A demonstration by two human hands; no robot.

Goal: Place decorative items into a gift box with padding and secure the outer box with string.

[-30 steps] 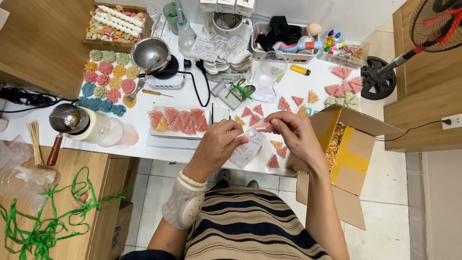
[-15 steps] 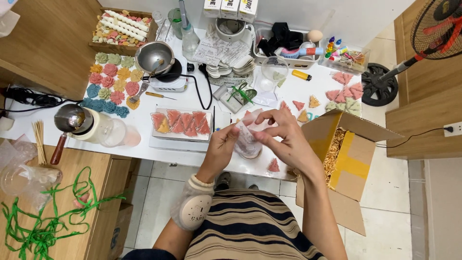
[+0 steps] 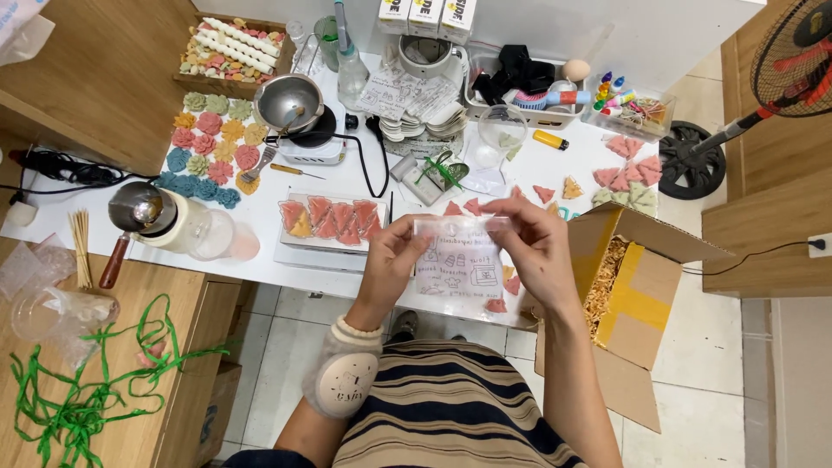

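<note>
**One head-worn view, looking straight down**

The single camera sits on the person's head and faces steeply down over the white worktable (image 3: 260, 247), probably tilted slightly forward. Both hands sit mid-frame, fairly near; the striped lap fills the bottom edge. No second view shares the scene.

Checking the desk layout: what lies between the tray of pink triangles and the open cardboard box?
In the head view, both hands, left hand and right hand, holding a clear printed bag.

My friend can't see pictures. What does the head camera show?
Two hands, the left hand and right hand, hold up a small clear printed bag over a white table crowded with colourful shaped pieces; an open cardboard box stands to the right.
</note>
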